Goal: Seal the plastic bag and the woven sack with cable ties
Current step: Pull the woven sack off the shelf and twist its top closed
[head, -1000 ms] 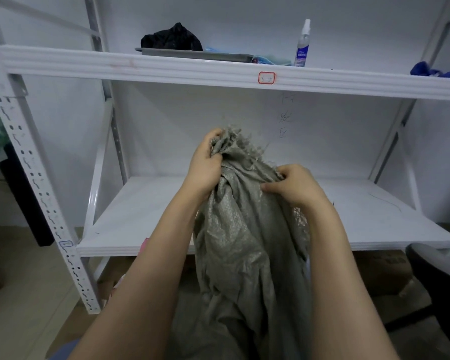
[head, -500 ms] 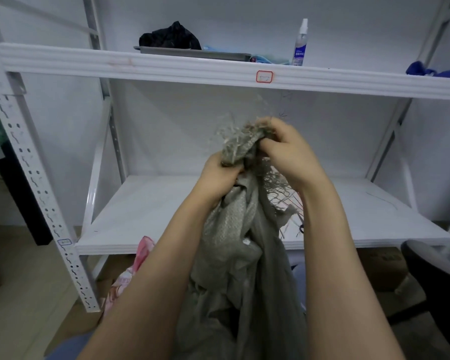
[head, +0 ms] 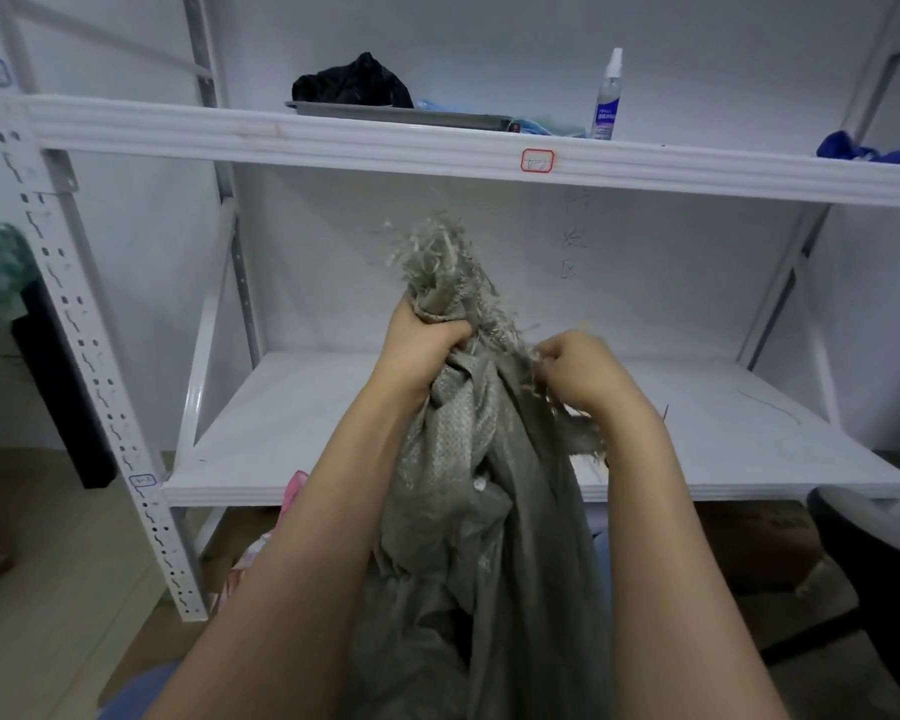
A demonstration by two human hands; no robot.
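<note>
The woven sack point(head: 468, 491) hangs in front of the white shelf point(head: 292, 433), its frayed mouth bunched into a neck. The left grip point(head: 423, 350) is clenched round that neck just below the fringe. The right grip point(head: 580, 376), beside it and slightly lower, pinches a loose flap of the sack's edge and stray threads.

2 hands point(head: 427, 350) point(head: 580, 376), 1 sack point(head: 468, 459), 1 btl point(head: 606, 96)

Nothing read clearly: red-framed label point(head: 537, 161) on upper shelf beam point(head: 333, 135) illegible; spray bottle point(head: 607, 96) print blurred; faint handwriting point(head: 572, 236) on back wall point(head: 333, 283) undeciphered.
</note>
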